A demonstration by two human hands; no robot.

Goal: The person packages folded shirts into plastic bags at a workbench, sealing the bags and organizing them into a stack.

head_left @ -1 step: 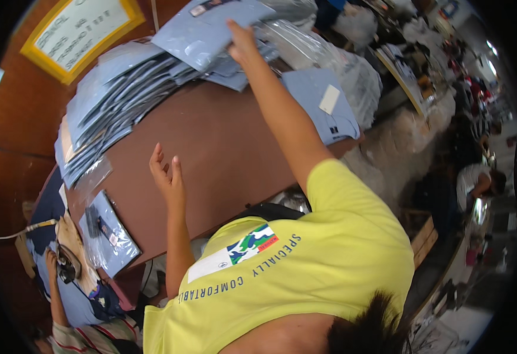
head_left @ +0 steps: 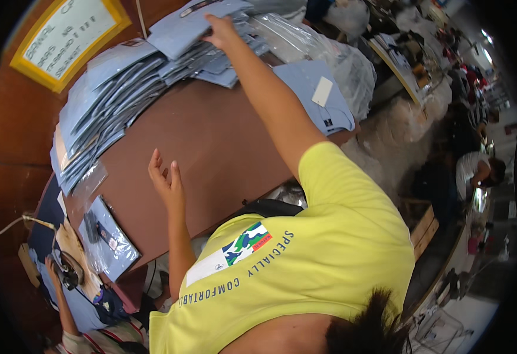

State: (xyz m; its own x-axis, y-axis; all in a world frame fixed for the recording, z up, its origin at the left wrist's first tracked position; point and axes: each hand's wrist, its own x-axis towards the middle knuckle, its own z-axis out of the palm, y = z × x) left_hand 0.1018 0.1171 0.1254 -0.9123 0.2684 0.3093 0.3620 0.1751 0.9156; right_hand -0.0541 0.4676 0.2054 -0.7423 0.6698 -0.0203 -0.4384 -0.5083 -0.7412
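My right hand point(head_left: 220, 33) reaches to the far side of the table and pinches the right edge of a folded light-blue shirt in a clear bag point(head_left: 179, 29). That shirt lies on top of a pile of similar bagged shirts point(head_left: 108, 97) fanned along the far left. My left hand point(head_left: 167, 177) hovers over the brown tabletop point(head_left: 211, 130), fingers apart and nothing in them. Nearer the left edge lies another bagged blue shirt point(head_left: 110, 239) with a dark label strip. A folded blue shirt with a white tag point(head_left: 317, 97) rests at the right end of the table.
Large clear plastic bags point(head_left: 329, 65) crowd behind the table's right end. A yellow-framed sign point(head_left: 69, 38) hangs on the wooden wall. At lower left, another person's hand point(head_left: 51, 268) is at an iron point(head_left: 69, 271). More people and goods fill the right background.
The bagged shirt in my right hand has shifted left and settled onto the pile. My left hand stays nearly where it was, still open. The whole view has shifted slightly.
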